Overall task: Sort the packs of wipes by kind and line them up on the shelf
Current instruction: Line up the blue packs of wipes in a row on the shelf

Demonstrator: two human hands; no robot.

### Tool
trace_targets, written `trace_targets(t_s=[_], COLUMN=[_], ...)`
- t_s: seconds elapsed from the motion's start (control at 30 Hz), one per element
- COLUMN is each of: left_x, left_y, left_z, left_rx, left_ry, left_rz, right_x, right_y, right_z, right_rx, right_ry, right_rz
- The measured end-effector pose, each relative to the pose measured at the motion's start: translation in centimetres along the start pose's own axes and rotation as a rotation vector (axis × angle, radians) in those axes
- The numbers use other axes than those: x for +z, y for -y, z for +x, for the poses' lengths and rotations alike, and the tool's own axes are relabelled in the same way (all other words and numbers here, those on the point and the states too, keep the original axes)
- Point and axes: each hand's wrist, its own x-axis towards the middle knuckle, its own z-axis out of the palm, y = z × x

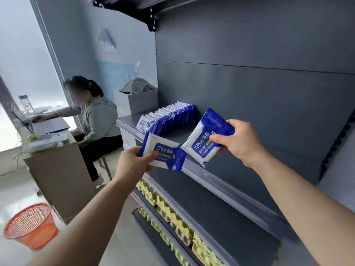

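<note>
My left hand (132,165) grips a blue-and-white pack of alcohol wipes (167,152) just in front of the shelf's front rail. My right hand (238,143) pinches a second pack of the same kind (206,137), tilted, above the dark grey shelf (226,181). A row of several blue-and-white packs (169,117) stands upright on the shelf's far left end, packed side by side. The two held packs nearly touch at their corners.
Lower shelves hold yellow egg cartons (172,217). A person (96,120) sits at a desk with a laptop (50,125) to the left. An orange mesh basket (30,225) stands on the floor. A grey box (136,100) sits beyond the shelf's left end.
</note>
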Motion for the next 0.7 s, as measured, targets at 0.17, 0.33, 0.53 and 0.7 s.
trace_targets(t_s=[0.17,0.33,0.53,0.7], left_x=[-1.2,-2.4,-4.3,-6.3], left_y=[0.6,0.9,2.6,4.4], left_z=[9.3,16.6,24.7,31.9], left_rx=[-0.017,-0.066,-0.066,-0.031], left_ry=[0.042,0.095,0.179,0.381], left_rz=[-0.055,-0.122,-0.009,0.058], right_x=[4.6,9.9,15.8,20.7], right_y=[-1.1,-1.4,-3.1,-5.2], right_z=[6.9,12.9,17.7,20.4], right_rx=[0.064,0.118,0.275,0.376], right_ry=[0.033,0.073,0.049,-0.031], right_rz=[0.117,0.171,0.314,0.413])
